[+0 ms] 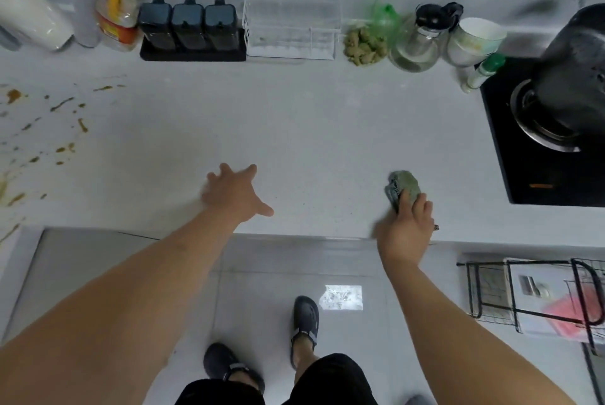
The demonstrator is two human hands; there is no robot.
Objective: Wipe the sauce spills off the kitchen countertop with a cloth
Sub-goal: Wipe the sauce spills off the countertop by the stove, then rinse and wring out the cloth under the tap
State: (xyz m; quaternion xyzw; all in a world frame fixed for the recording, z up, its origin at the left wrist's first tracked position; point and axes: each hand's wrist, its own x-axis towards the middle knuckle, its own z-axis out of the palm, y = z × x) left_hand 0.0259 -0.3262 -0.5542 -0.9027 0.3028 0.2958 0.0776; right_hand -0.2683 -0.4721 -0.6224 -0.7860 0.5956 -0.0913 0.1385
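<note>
Brown sauce spills (42, 129) speckle the far left of the white countertop (294, 116), running down to its front edge. My right hand (407, 224) grips a bunched grey-green cloth (402, 187) near the counter's front edge, right of the middle and well away from the spills. My left hand (234, 190) is spread flat with straight fingers over the countertop's front middle, holding nothing. Whether it touches the surface I cannot tell.
Along the back wall stand an oil bottle (116, 2), three dark jars on a tray (191, 30), a clear box (291, 28), a glass jug (419, 41) and a bowl (474, 41). A black hob (530, 175) with a kettle (579, 77) fills the right. A wire rack (537, 296) stands below.
</note>
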